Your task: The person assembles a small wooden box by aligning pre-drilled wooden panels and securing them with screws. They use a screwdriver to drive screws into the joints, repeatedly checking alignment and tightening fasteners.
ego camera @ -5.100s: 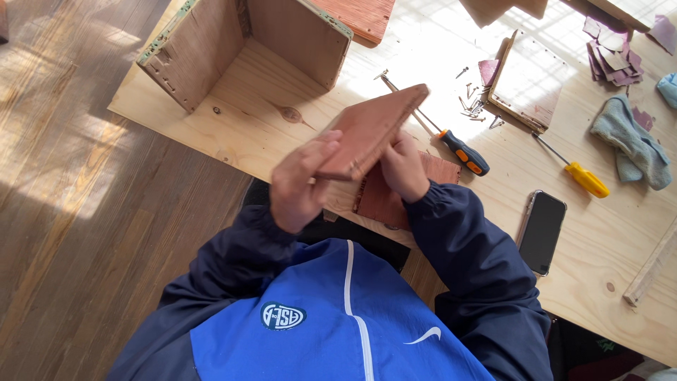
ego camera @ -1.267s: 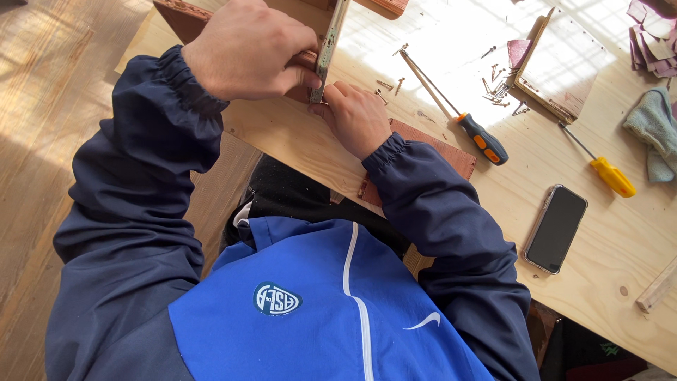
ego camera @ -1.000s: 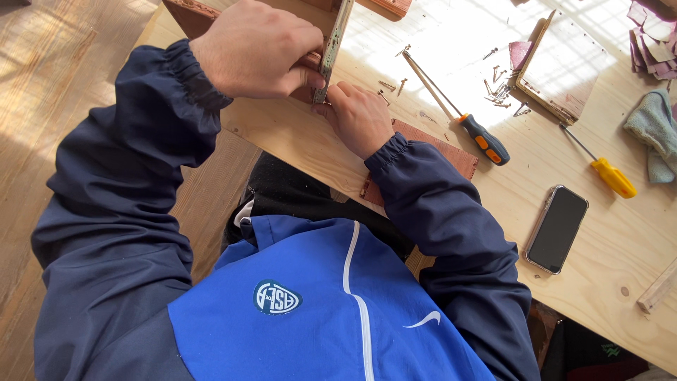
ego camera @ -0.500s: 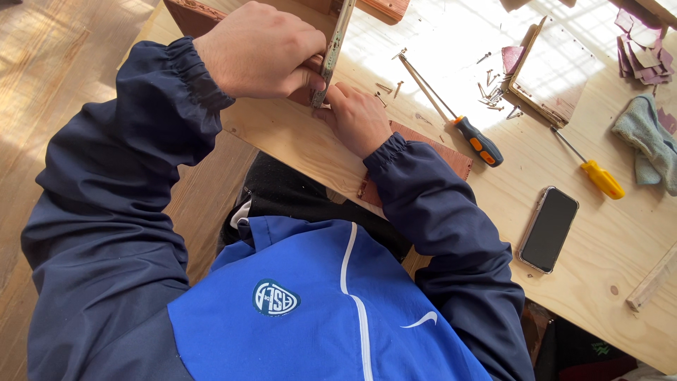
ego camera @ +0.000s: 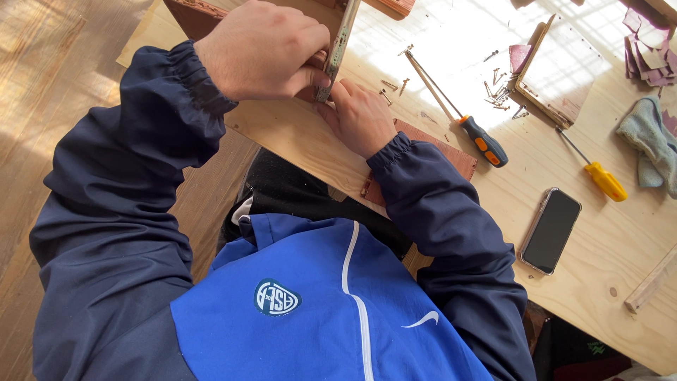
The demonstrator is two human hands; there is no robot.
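My left hand [ego camera: 261,49] is closed around a thin wooden panel [ego camera: 340,39] that stands on edge on the pale wooden table [ego camera: 564,310]. My right hand [ego camera: 360,116] lies on the table just right of it, fingertips pinched against the panel's lower end. Whatever sits between those fingertips is hidden. A reddish-brown board [ego camera: 441,152] lies flat under my right wrist. Another reddish-brown piece [ego camera: 194,14] shows behind my left hand.
A black-and-orange-handled screwdriver [ego camera: 483,140] lies right of my hand, a yellow-handled one [ego camera: 603,180] farther right. Loose screws [ego camera: 497,92] are scattered by a framed wooden panel [ego camera: 553,67]. A dark phone [ego camera: 551,229], grey cloth [ego camera: 649,137], wooden strip [ego camera: 652,282] and wood floor [ego camera: 42,85] are around.
Five seconds ago both hands held a reddish board up in the air. Since about a second ago the hands have stayed at the upright panel; only the view shifted slightly.
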